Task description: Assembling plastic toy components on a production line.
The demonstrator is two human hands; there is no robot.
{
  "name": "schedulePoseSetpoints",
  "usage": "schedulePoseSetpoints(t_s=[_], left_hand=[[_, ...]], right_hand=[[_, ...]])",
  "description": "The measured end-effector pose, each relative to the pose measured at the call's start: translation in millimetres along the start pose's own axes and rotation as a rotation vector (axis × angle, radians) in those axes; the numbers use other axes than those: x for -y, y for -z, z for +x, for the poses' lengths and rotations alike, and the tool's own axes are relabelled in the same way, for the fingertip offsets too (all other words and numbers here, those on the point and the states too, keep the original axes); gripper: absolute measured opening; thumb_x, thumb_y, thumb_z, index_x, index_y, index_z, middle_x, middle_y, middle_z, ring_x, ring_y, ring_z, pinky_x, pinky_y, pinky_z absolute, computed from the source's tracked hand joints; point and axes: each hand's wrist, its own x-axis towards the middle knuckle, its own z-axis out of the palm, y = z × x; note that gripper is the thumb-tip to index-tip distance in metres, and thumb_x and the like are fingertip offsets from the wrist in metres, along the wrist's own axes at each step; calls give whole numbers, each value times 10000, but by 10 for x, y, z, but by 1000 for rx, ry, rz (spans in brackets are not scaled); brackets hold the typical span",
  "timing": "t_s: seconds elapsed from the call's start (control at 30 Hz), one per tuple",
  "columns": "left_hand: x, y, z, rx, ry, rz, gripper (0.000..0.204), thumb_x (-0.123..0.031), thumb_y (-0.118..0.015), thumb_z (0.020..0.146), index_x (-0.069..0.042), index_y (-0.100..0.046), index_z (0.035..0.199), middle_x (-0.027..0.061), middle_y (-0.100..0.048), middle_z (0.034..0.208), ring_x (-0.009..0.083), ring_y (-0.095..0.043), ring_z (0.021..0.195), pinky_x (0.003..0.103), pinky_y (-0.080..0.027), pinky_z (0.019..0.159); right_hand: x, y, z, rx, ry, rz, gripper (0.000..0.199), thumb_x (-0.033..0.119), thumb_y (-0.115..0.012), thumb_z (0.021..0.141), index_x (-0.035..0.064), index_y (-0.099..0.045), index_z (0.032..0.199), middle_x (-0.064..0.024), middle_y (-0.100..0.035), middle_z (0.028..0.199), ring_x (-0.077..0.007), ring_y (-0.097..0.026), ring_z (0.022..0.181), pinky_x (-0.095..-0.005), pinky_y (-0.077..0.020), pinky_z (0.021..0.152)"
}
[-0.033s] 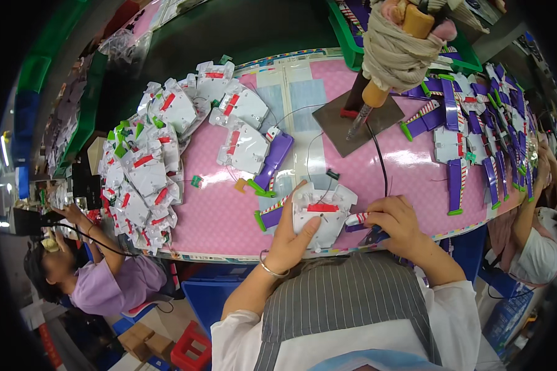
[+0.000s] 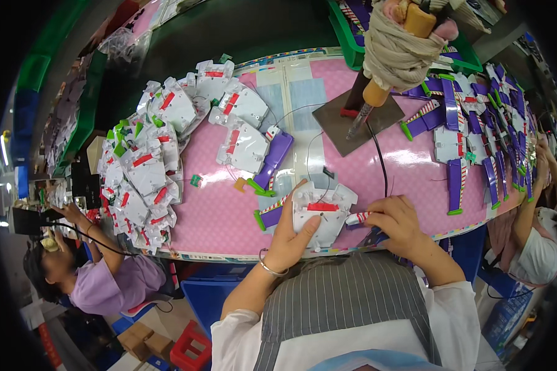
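While my left hand (image 2: pixel 289 242) grips a white plastic shell with a red strip (image 2: pixel 335 224), thumb laid across its face and fingers mostly hidden behind, the shell sits at the near edge of the pink-patterned table (image 2: pixel 210 213), before my striped grey apron (image 2: pixel 346 287). Right hand (image 2: pixel 397 224): thumb and fingers pinched on a red-and-white striped piece (image 2: pixel 357 218), just beside the shell's right side; whether joined, I cannot tell. Just left of my left hand: one purple wing with green tip (image 2: pixel 269 216). Far left: heaped white shells with red strips (image 2: pixel 143 162). Beyond my hands: a flat dark square plate (image 2: pixel 346 139), under a metal-tipped tool with cloth-wrapped handle (image 2: pixel 372 96). Right: purple-winged white units (image 2: pixel 455 182), overlapping.
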Motion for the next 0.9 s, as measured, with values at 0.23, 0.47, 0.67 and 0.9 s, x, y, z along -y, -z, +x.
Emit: schedulePoseSetpoints(t_s=[0.23,0.47,0.67,0.9], left_hand=[[28,-13,-35,44,42,-70,626,-145,-558,908,-17,-211,1414,115,-446,1278,167,-435,1163,301,-349,981],[2,0,-56,84,11,-18,636,-181,-564,912,-25,-211,1416,109,-453,1265,165,-442,1150,297,-361,968],[2,19,-19,80,33,6,644,-206,-572,908,-25,-220,1417,114,-454,1267,170,-443,1150,303,-360,971],[-2,1,-17,82,32,27,642,-216,-572,908,-21,-230,1414,127,-451,1270,179,-444,1151,309,-362,972]], right_hand=[[42,41,8,56,39,-19,234,63,-630,633,107,-576,856,-20,-574,874,-178,-540,718,-301,-387,648],[90,-40,-95,87,-374,452,440,-124,-610,529,84,-552,912,-65,-554,939,-275,-553,858,-355,-430,730],[64,-200,-180,30,-451,564,476,-145,-597,571,72,-549,992,-97,-539,960,-292,-551,869,-361,-457,740],[10,11,20,326,-432,651,619,-132,-611,650,96,-527,1219,-113,-515,973,-281,-539,906,-354,-448,789]])
